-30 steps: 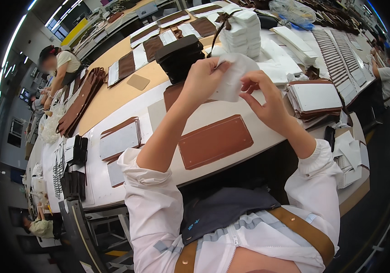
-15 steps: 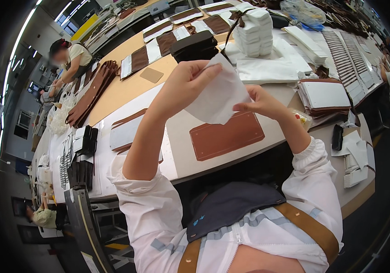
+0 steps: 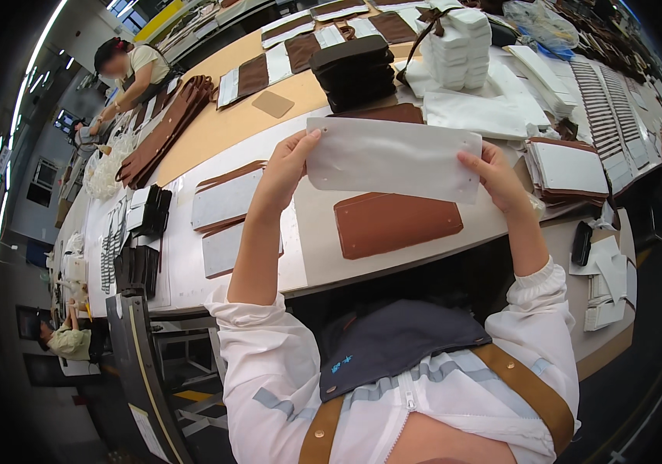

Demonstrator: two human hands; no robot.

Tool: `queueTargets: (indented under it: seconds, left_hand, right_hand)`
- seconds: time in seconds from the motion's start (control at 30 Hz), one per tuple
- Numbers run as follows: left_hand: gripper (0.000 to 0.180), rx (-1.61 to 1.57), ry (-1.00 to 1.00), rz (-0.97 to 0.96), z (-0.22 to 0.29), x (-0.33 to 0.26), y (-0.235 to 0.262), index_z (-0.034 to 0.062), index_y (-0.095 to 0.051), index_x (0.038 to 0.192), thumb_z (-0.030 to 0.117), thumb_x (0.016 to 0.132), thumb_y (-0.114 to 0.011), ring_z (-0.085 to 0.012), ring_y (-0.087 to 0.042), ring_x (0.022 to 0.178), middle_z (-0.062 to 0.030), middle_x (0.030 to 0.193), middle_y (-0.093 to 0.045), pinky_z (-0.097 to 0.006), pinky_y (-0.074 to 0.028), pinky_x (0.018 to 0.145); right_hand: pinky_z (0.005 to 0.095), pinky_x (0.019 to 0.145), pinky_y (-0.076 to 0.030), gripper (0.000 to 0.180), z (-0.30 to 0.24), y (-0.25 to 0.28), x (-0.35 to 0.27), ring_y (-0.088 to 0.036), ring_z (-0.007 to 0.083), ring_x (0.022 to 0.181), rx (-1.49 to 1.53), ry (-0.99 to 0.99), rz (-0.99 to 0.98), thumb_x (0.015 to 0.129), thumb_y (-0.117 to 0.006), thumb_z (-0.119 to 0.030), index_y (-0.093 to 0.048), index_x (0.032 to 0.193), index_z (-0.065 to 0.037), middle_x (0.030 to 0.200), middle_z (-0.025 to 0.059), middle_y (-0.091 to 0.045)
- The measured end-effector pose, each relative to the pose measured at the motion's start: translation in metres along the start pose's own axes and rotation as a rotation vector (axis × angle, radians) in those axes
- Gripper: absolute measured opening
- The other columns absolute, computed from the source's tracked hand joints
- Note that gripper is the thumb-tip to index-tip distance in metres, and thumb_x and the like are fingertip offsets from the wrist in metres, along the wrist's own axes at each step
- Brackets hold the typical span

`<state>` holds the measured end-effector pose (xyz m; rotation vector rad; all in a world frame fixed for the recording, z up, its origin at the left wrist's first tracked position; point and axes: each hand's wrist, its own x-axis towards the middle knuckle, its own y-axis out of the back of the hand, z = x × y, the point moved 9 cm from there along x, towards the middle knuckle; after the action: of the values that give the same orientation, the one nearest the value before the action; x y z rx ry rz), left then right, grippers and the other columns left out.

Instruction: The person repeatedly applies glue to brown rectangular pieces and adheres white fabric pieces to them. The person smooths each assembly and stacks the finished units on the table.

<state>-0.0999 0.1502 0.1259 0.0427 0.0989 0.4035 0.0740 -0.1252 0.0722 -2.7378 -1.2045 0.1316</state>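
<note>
A thin white sheet, roughly rectangular with rounded corners, is stretched between my hands above the table. My left hand pinches its left edge between thumb and fingers. At the other end, my right hand grips the right edge the same way. Below the sheet a brown leather panel with angled corners lies flat near the table's front edge. Another brown piece shows partly behind the sheet's upper edge.
Black stacked pieces and a tall white stack stand at the back. White-topped brown panels lie to the left, beyond them brown straps. A pile of brown and white panels sits at right. A person works at far left.
The white sheet was bent and tilted between my hands; now it is spread out flat and wide. My hands have moved apart, the right one further right and up.
</note>
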Motion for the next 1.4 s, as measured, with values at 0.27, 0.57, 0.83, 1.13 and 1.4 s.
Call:
queueTargets:
  seconds: [0.27, 0.57, 0.83, 1.13, 1.4]
  left_hand:
    - [0.053, 0.495, -0.489, 0.264, 0.031, -0.023, -0.037, -0.0055, -0.057, 0.133, 0.039, 0.105, -0.052, -0.0264, -0.061, 0.119, -0.0203, 0.122, -0.065, -0.037, -0.046, 0.103]
    - [0.061, 0.351, -0.319, -0.083, 0.063, -0.048, -0.099, -0.0039, -0.053, 0.139, 0.047, 0.104, -0.052, -0.0164, -0.06, 0.111, -0.0122, 0.12, -0.065, -0.03, -0.047, 0.097]
    - [0.052, 0.224, -0.128, -0.142, 0.053, -0.052, -0.076, -0.005, -0.066, 0.118, 0.043, 0.105, -0.051, -0.0096, -0.062, 0.093, -0.0067, 0.103, -0.07, -0.024, -0.048, 0.086]
    - [0.041, 0.265, -0.014, -0.299, 0.075, -0.066, -0.069, -0.0028, -0.065, 0.12, 0.033, 0.106, -0.051, -0.0109, -0.062, 0.094, -0.0058, 0.104, -0.07, -0.027, -0.049, 0.087]
    - [0.039, 0.09, 0.104, -0.27, 0.061, -0.076, -0.043, 0.0005, -0.064, 0.126, 0.03, 0.104, -0.055, -0.0123, -0.063, 0.102, -0.006, 0.113, -0.068, -0.027, -0.049, 0.092]
  right_hand:
    - [0.0211, 0.069, -0.051, 0.027, -0.077, -0.04, -0.015, -0.064, 0.0042, 0.081, 0.095, 0.271, 0.053, 0.099, -0.066, -0.024, -0.067, 0.114, -0.002, 0.095, 0.0007, -0.07]
    - [0.0371, 0.086, -0.051, 0.031, -0.109, -0.16, -0.054, -0.061, 0.0295, 0.099, -0.75, 0.807, -0.204, 0.088, -0.073, -0.015, -0.063, 0.11, 0.003, 0.109, 0.0157, -0.059]
    - [0.03, 0.084, -0.048, 0.027, -0.09, -0.112, -0.047, -0.057, 0.0142, 0.095, -0.412, 0.394, -0.08, 0.086, -0.075, -0.012, -0.064, 0.108, 0.0, 0.104, 0.0084, -0.061]
    - [0.0387, 0.113, -0.033, 0.092, -0.014, -0.109, 0.003, -0.045, 0.0201, 0.134, 0.008, 0.213, -0.545, 0.079, -0.083, -0.032, -0.034, 0.152, -0.005, 0.143, 0.0103, -0.05]
    - [0.0319, 0.091, -0.056, 0.048, 0.058, -0.126, -0.027, -0.067, 0.0143, 0.102, -0.003, -0.355, -0.812, 0.082, -0.083, -0.016, -0.065, 0.123, 0.0, 0.111, 0.0054, -0.072]
